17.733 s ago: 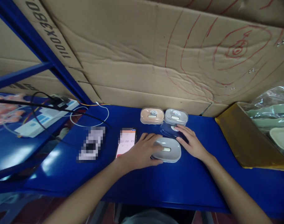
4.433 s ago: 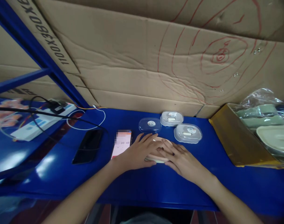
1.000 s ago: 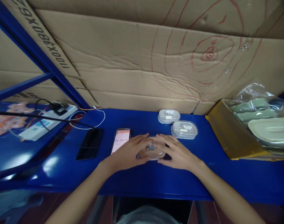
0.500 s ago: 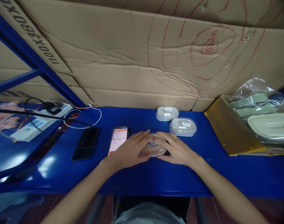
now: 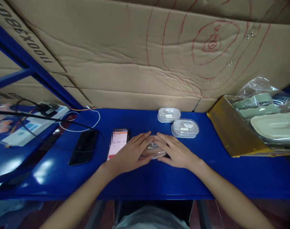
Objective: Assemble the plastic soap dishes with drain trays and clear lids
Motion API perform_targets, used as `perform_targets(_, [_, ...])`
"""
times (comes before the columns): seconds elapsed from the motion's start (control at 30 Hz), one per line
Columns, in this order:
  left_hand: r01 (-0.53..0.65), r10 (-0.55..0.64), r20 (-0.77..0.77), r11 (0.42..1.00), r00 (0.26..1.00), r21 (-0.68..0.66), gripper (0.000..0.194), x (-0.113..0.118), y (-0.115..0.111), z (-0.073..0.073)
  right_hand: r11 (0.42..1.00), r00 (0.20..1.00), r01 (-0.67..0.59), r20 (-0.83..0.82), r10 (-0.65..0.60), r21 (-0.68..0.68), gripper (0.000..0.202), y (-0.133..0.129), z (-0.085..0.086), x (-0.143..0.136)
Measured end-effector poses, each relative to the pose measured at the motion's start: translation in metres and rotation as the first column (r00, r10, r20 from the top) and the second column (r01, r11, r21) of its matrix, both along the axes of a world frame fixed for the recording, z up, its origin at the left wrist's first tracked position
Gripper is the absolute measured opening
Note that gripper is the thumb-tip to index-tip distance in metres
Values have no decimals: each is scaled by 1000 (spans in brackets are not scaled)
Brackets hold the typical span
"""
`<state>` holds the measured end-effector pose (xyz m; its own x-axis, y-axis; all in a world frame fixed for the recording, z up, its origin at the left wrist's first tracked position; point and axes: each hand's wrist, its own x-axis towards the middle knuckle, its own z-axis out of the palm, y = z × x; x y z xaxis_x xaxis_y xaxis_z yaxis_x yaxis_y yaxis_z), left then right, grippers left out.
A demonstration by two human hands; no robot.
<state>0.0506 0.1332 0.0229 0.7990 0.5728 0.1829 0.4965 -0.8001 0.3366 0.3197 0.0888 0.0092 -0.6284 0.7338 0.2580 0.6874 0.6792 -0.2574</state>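
Observation:
An oval container with a clear lid (image 5: 156,154) rests on the blue table in front of me, partly covered by my fingers. My left hand (image 5: 132,151) curves around its left side, thumb at the near rim and fingers over the lid. From the right, my right hand (image 5: 177,151) grips it the same way. Its contents are hard to make out through the lid. Beyond my hands are two similar lidded containers, one near (image 5: 185,128) and one farther back (image 5: 169,115), both with a pale handle and a round sticker.
Left of my hands lie a phone showing a timer (image 5: 118,143) and a dark phone (image 5: 83,148). Cables and a white power strip (image 5: 37,122) are at the far left. A yellow-edged box (image 5: 223,130) holding green and cream dishes stands right. Cardboard (image 5: 116,57) lines the back.
The view has shifted slightly, so things appear a little farther left. The timer has gone from 52 to 53 seconds. Both hands keep their hold on the container.

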Motion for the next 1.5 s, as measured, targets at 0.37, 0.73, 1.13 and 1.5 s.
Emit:
perform_targets(0.37, [-29, 28, 22, 997, 999, 78, 85, -2, -6, -19, 999, 996, -25, 89, 22, 33, 70, 0, -2, -1])
perform_targets(0.73, [-35, 38, -15, 985, 999, 167, 77, -4, -4, -24, 998, 998, 12, 67, -15, 54, 74, 0, -7, -9])
perform_targets(1.13, [-286, 307, -56, 929, 950, 234, 56, 11, 52, -7, 863, 858, 504, 118, -500, -14, 82, 32, 16, 107])
perform_targets(1.5, [-283, 306, -57, 925, 950, 254, 64, 8, 40, -13, 897, 930, 366, 122, -346, -246, 82, 9, 26, 98])
